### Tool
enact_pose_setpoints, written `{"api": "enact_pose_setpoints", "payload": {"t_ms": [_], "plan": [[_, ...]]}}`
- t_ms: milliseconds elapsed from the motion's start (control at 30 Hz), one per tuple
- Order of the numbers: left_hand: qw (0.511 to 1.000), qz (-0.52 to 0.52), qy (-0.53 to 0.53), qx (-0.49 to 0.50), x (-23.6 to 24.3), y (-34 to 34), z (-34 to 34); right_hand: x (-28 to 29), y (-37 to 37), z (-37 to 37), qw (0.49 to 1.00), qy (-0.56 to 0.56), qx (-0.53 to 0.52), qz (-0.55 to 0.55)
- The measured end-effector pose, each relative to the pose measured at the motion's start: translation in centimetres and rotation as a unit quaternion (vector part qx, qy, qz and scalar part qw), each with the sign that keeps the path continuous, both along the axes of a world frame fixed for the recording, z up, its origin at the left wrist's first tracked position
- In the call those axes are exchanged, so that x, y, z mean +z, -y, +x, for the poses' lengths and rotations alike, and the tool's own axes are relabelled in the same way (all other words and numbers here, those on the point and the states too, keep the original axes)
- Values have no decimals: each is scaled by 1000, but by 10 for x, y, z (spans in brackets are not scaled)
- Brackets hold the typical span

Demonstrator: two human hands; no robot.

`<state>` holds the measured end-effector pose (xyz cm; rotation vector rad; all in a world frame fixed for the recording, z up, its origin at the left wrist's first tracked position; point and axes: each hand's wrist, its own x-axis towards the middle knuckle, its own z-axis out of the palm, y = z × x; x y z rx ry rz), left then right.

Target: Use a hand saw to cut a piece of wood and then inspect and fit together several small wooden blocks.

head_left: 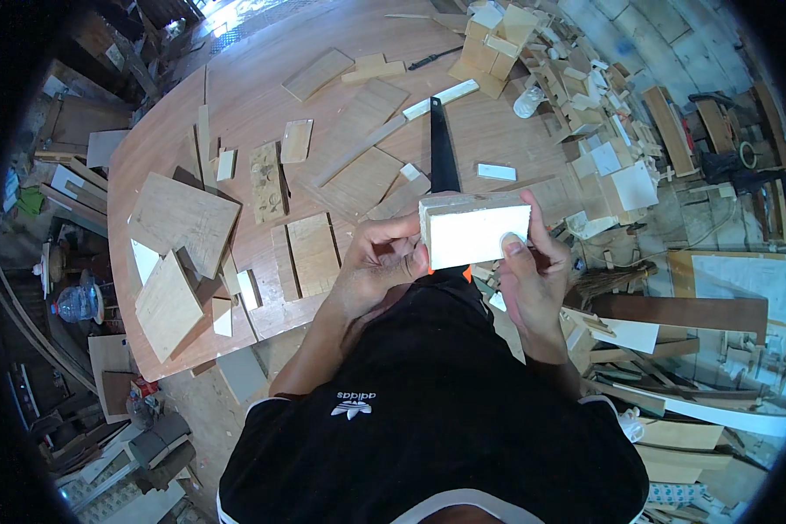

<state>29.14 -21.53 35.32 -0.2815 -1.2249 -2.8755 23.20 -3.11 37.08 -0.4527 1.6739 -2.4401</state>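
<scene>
A small wooden block (472, 237) with a bright white face is held up in front of my chest. My left hand (377, 262) grips its left end, thumb at the lower corner. My right hand (537, 266) is closed round the right end, with the thumb pressed on the white face. Beyond and partly beneath the block lies a handsaw (440, 144); its dark blade points away from me, and bits of orange show below the block. Most of the saw's handle is hidden.
The wooden table (262, 70) bears scattered boards (186, 225), a pale strip (441, 99) and a small white block (496, 172). A stack of wood pieces (489, 52) and a clear jar (527, 102) stand at the far right. Offcuts pile up along the right wall.
</scene>
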Motion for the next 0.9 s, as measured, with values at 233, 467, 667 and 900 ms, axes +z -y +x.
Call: {"api": "enact_pose_setpoints", "payload": {"t_ms": [233,467,667,900], "plan": [[999,32,-7,-14,-3,4,-2,-1,-3,0,999,-12,1,35],[1000,25,7,15,22,-2,-4,1,-3,4,995,-72,-22,59],[975,-189,-65,100,26,6,-3,-4,-7,5,995,-80,-15,66],[959,-204,20,196,33,-9,1,2,-4,4,995,-81,-16,59]]}}
